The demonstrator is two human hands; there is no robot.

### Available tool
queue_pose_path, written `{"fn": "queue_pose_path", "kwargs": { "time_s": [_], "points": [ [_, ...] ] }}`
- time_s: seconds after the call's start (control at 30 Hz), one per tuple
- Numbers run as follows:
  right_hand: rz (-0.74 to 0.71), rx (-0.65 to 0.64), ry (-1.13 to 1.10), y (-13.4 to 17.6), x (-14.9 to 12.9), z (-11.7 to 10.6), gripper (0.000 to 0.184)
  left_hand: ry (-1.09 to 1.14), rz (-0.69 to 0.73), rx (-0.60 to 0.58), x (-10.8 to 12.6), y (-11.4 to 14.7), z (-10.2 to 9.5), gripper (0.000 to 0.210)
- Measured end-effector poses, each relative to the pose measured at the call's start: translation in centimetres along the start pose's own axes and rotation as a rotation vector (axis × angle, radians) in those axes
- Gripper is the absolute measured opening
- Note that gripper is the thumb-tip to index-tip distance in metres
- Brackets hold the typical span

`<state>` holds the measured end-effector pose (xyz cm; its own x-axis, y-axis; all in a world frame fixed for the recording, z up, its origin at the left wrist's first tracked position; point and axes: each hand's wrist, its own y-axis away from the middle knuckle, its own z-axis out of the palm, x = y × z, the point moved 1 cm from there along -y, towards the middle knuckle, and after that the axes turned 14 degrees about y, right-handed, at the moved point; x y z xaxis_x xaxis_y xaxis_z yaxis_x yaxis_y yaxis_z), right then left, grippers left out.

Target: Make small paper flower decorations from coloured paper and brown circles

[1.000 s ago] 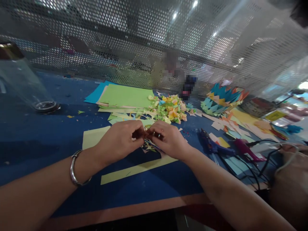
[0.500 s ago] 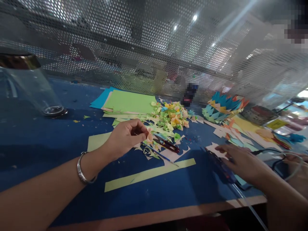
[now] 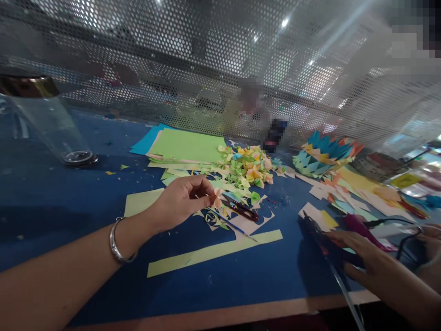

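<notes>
Between the thumb and fingertips of my left hand [image 3: 188, 202] is a small peach paper flower [image 3: 217, 197], held just above loose paper cut-outs. My right hand [image 3: 368, 259] is closed around a dark hot glue gun [image 3: 322, 241], whose nozzle points away from me. A clear glue stick [image 3: 344, 292] sticks out of its back end. Under and beside my left hand lie dark red scissors [image 3: 241, 209] and a thin blue paintbrush [image 3: 230, 223]. A pale yellow paper strip [image 3: 213, 253] lies flat in front of them.
Behind sit a heap of small paper flowers [image 3: 253, 168] and a stack of green paper [image 3: 193, 145]. A zigzag paper basket [image 3: 320, 154] stands to the right, a clear bottle [image 3: 58, 124] at left. A perforated metal screen [image 3: 206, 59] backs the table. Another person's hand [image 3: 430, 243] is at the right edge.
My right hand has lowered towards me with the glue gun, uncovering a magenta item behind it. The paper flower in my left hand has shifted slightly right and shows more fully.
</notes>
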<state>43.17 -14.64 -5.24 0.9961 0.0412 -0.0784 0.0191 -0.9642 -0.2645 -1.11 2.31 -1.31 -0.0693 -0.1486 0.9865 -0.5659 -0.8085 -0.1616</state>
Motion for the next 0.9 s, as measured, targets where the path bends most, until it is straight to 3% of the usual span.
{"fn": "queue_pose_path", "kwargs": {
  "time_s": [0.23, 0.37, 0.47, 0.67, 0.9],
  "points": [
    [0.071, 0.059, 0.127, -0.8, -2.4, -0.3, 0.038, 0.02, -0.015, -0.016, -0.1, 0.1, 0.3, 0.015],
    [0.099, 0.181, 0.088, -1.2, -5.9, -0.6, 0.023, -0.061, 0.014, -0.011, 0.3, 0.3, 0.6, 0.016],
    [0.043, 0.237, 0.052, -1.8, -9.7, -1.2, 0.021, -0.09, 0.03, -0.02, 0.5, 0.4, 0.8, 0.016],
    [-0.171, 0.101, -0.251, -3.7, -16.7, -2.5, 0.017, -0.107, 0.031, -0.034, 0.4, 0.5, 0.9, 0.016],
    [-0.279, 0.019, -0.397, -4.7, -18.9, -2.1, 0.02, -0.052, 0.039, -0.127, 0.4, 0.4, 1.2, 0.014]
  ]
}}
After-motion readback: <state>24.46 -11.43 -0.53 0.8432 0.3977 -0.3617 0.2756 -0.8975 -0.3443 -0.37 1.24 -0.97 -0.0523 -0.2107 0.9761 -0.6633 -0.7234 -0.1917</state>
